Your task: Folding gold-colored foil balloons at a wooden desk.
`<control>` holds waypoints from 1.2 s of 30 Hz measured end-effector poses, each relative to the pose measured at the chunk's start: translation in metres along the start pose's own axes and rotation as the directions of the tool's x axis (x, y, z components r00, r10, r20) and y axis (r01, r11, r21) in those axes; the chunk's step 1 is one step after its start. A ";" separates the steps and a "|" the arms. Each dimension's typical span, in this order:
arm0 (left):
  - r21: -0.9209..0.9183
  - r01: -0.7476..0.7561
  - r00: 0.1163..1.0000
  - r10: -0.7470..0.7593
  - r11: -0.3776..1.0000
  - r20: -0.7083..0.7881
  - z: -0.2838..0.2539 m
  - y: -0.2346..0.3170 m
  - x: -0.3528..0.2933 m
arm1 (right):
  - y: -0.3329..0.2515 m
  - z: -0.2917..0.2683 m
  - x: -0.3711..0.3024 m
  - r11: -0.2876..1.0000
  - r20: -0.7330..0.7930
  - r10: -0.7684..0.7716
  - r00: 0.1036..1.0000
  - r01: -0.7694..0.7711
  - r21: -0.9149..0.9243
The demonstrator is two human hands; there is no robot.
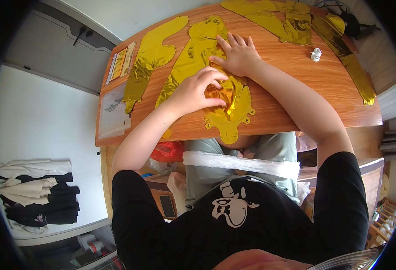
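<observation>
Closest of all, part of the person's head [252, 261] shows at the bottom edge, then a black shirt [270, 229]. Crumpled gold foil [237, 105] lies on the wooden table [292, 96], reaching the near edge. Left hand [204, 87] curls over it, thumb and fingertips apart (so not pinched closed); right hand [238, 56] rests open and flat, fingers spread. More gold foil [150, 49] lies to the left.

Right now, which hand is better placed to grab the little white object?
Probably the right hand: spread on the gold foil, it lies nearer the white object. The left hand, fingers curled, is farther away.
</observation>
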State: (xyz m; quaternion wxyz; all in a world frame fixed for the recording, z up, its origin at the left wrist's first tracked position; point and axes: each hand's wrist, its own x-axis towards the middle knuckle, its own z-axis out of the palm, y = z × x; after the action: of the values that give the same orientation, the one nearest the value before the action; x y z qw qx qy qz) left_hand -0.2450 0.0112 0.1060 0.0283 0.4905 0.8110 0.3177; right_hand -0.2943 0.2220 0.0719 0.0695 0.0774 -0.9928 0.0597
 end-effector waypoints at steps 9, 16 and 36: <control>0.021 0.131 0.991 -0.130 0.991 -0.010 0.004 0.000 0.004 | 0.002 0.003 0.000 1.000 -0.035 0.000 0.999 0.000 0.005; 0.335 0.190 0.974 -0.135 0.923 -0.181 0.008 -0.007 -0.002 | 0.001 0.002 0.000 1.000 -0.020 -0.004 1.000 0.004 -0.003; 0.545 0.261 0.956 -0.290 0.797 -0.033 -0.001 0.012 -0.001 | 0.002 0.000 -0.002 1.000 -0.010 0.011 1.000 -0.011 -0.003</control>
State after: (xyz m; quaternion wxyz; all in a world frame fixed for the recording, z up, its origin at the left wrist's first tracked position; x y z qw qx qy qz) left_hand -0.2356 0.0142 0.1128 -0.0447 0.3632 0.9291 0.0543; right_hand -0.2925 0.2243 0.0709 0.0743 0.0717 -0.9929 0.0588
